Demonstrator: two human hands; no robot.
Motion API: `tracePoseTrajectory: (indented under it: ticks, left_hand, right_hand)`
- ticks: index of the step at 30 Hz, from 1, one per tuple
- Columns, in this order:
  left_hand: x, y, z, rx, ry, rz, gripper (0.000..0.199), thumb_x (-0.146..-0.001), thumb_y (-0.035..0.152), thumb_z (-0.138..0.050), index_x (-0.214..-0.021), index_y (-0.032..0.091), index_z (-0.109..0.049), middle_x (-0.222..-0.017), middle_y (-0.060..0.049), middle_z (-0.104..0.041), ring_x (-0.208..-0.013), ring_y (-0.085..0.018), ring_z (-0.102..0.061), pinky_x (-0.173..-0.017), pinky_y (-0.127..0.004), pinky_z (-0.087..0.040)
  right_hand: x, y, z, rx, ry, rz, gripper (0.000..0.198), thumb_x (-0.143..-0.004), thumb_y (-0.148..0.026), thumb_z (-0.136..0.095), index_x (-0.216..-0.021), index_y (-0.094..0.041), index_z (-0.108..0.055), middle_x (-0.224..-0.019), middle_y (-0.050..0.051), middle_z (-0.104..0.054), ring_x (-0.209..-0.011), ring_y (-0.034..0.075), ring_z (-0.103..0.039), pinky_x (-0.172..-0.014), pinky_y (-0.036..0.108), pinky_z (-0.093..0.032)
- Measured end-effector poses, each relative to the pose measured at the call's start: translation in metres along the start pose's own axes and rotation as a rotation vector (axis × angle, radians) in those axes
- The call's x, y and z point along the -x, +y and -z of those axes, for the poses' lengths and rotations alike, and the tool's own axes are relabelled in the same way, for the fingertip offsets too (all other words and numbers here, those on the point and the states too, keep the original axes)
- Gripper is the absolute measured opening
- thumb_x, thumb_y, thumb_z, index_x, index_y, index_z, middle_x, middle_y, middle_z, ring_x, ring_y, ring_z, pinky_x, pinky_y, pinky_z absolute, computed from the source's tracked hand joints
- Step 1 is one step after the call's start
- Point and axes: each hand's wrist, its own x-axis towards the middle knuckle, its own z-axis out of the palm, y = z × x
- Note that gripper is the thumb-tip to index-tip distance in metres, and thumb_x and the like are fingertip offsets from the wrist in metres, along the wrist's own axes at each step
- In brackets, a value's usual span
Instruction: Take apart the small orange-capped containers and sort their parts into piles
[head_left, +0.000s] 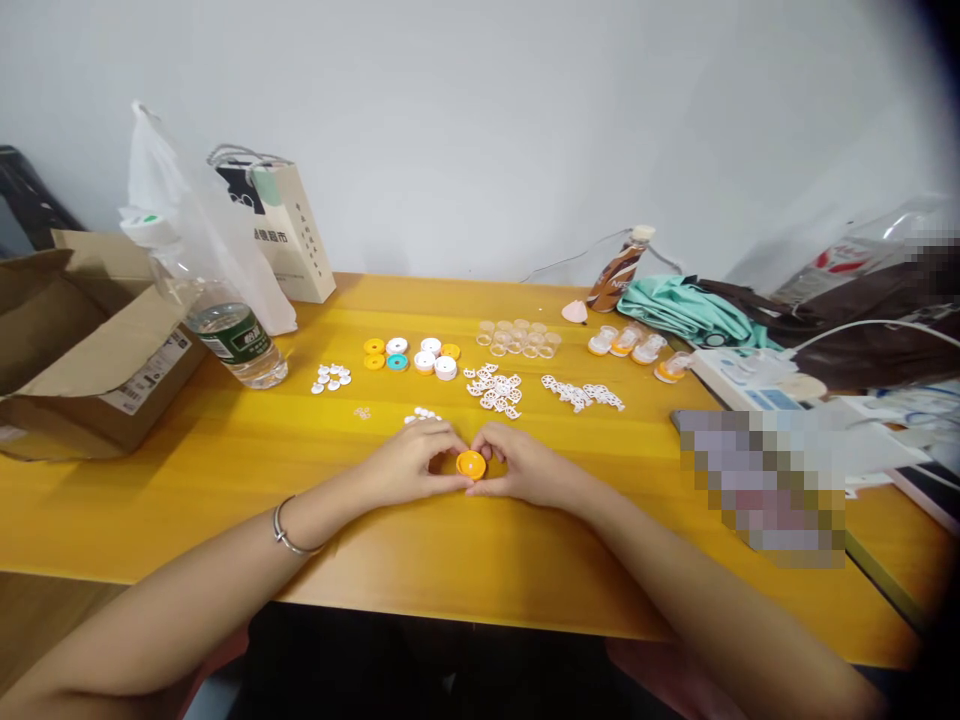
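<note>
Between my hands, just over the front half of the table, is a small round orange cap (471, 465) with a pale spot at its centre. My left hand (409, 462) grips its left edge with thumb and fingertips. The right edge is pinched by my right hand (517, 465). Beyond my left hand lie small white parts (424, 414) and tiny pinkish rings (362, 412). White wheel-shaped pieces (495, 390) are spread out past my right hand. Round orange, white and teal caps (397, 362) stand farther back, some stacked.
Clear cups (517, 338) and finished-looking orange-based pieces (630, 343) stand at the back. On the left are a cardboard box (142, 370), a water bottle (236, 340) and a paper bag (289, 230). A brown bottle (621, 270), teal cloth (682, 310) and power strip (742, 380) line the right.
</note>
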Motion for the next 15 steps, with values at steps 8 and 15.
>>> tracePoseTrajectory:
  ticks: [8,15]
  left_hand:
    - [0.001,0.006,0.007,0.118,0.206,0.085,0.022,-0.076,0.032,-0.063,-0.092,0.017,-0.06,-0.084,-0.002,-0.061,-0.077,-0.014,-0.055,-0.072,-0.027,-0.043]
    - [-0.028,-0.025,0.04,-0.125,0.493,0.122,0.027,-0.077,0.036,-0.061,-0.098,0.019,-0.062,-0.097,-0.005,-0.059,-0.093,-0.018,-0.054,-0.086,-0.034,-0.042]
  right_hand:
    - [0.002,0.003,0.003,-0.091,0.017,0.042,0.016,-0.072,-0.025,-0.063,-0.08,-0.019,-0.05,-0.076,-0.001,-0.052,-0.067,0.012,-0.046,-0.06,0.024,-0.037]
    - [0.001,0.006,0.002,-0.093,0.011,-0.016,0.019,-0.069,-0.024,-0.066,-0.082,-0.018,-0.052,-0.075,-0.002,-0.049,-0.066,0.011,-0.043,-0.061,0.024,-0.036]
